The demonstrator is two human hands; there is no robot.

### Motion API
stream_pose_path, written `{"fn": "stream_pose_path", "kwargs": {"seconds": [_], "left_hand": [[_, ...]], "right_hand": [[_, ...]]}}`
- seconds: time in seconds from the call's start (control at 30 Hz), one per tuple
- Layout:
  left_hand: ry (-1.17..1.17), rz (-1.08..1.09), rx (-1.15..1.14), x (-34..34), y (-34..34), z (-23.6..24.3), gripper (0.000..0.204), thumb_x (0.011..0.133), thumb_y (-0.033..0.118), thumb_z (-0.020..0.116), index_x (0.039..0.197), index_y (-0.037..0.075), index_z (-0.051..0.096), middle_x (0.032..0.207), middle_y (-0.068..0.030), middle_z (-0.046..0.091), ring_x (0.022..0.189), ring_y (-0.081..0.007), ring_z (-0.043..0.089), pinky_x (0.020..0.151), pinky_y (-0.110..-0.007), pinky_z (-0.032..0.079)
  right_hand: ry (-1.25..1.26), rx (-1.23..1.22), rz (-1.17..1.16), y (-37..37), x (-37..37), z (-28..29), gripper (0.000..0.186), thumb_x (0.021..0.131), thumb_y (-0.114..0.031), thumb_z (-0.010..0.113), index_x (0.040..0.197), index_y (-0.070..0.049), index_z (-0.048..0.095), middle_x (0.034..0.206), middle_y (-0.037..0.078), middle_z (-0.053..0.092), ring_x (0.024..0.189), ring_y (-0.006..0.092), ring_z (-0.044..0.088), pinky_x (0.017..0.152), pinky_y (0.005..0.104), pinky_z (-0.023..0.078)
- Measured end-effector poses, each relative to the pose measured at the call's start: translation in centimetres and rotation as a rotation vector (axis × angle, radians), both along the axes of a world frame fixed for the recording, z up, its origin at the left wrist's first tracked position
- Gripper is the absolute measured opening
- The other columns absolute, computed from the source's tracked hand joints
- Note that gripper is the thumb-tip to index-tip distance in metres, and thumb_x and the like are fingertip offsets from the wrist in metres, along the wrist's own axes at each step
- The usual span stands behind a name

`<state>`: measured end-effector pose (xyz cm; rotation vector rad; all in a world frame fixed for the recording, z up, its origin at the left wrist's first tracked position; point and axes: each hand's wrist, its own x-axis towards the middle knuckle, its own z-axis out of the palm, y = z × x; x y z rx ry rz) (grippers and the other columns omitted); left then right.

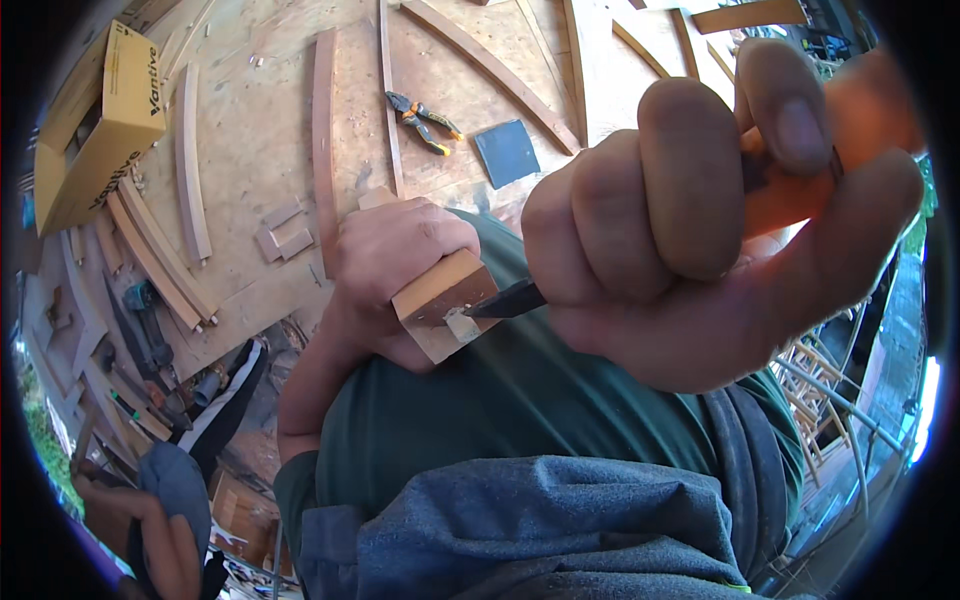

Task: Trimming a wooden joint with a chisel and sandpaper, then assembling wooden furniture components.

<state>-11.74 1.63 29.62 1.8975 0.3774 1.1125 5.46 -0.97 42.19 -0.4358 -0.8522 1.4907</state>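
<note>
Left hand (395, 255): fingers wrapped tight around a wood block (445, 305), held against the green shirt (520, 400).
Right hand (700, 220): fist closed on an orange-handled knife (510, 298).
Blade: tip touching the block's cut end.
Behind: pliers (425, 120) lie on the workbench (250, 150).

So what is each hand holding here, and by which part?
The left hand wraps the wooden block from behind, leaving its cut end exposed. The right hand has its grip on the orange handle of a knife, blade on the block.
</note>
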Motion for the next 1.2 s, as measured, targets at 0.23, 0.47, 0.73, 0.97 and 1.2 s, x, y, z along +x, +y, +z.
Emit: {"fn": "stream_pose_path", "kwargs": {"seconds": [0.23, 0.47, 0.73, 0.97, 1.2], "left_hand": [[0.036, 0.035, 0.038, 0.0, -0.4, -0.1, 0.041, 0.062, 0.027, 0.077, 0.092, 0.0, 0.067, 0.076, -0.0137, 0.066, 0.065, -0.0336, 0.068, 0.059, -0.039, 0.053], [-0.027, 0.069, 0.033, 0.5, -0.6, 0.1, 0.037, 0.062, 0.023, 0.077, 0.089, 0.0, 0.066, 0.072, -0.0126, 0.063, 0.061, -0.0326, 0.064, 0.056, -0.039, 0.05], [-0.064, 0.063, -0.024, 0.7, -1.0, -0.5, 0.033, 0.066, 0.016, 0.078, 0.092, 0.0, 0.066, 0.071, -0.0143, 0.062, 0.06, -0.0343, 0.064, 0.054, -0.04, 0.049], [-0.107, 0.06, 0.029, 1.2, -0.9, -0.8, 0.034, 0.064, 0.014, 0.08, 0.093, 0.0, 0.067, 0.071, -0.0136, 0.063, 0.06, -0.0323, 0.065, 0.054, -0.039, 0.051], [-0.1, 0.095, 0.038, 1.1, -0.5, -0.8, 0.038, 0.062, 0.017, 0.082, 0.093, 0.001, 0.067, 0.071, -0.0125, 0.064, 0.06, -0.0316, 0.066, 0.053, -0.038, 0.051]], "right_hand": [[-0.083, -0.013, -0.076, -1.0, -0.7, 0.7, 0.047, 0.107, -0.06, 0.038, 0.124, -0.018, 0.05, 0.072, -0.002, 0.046, 0.05, 0.0103, 0.032, 0.048, 0.0277, 0.033], [-0.06, 0.021, -0.118, -0.8, -1.1, 0.5, 0.048, 0.108, -0.059, 0.039, 0.123, -0.014, 0.049, 0.073, -0.001, 0.046, 0.05, 0.0095, 0.031, 0.046, 0.0273, 0.031], [-0.019, 0.231, -0.187, -0.9, -2.3, -1.6, 0.045, 0.108, -0.056, 0.042, 0.115, -0.013, 0.048, 0.063, -0.002, 0.04, 0.044, 0.0086, 0.027, 0.039, 0.0262, 0.028], [0.171, 0.204, -0.287, -0.7, -2.1, -2.8, 0.045, 0.108, -0.056, 0.041, 0.109, -0.012, 0.05, 0.059, -0.002, 0.04, 0.04, 0.0075, 0.028, 0.035, 0.025, 0.027], [-0.061, 0.057, 0.004, 0.5, 0.5, -0.4, 0.052, 0.108, -0.06, 0.037, 0.105, -0.011, 0.055, 0.059, -0.005, 0.041, 0.039, 0.0052, 0.028, 0.034, 0.0226, 0.026]]}}
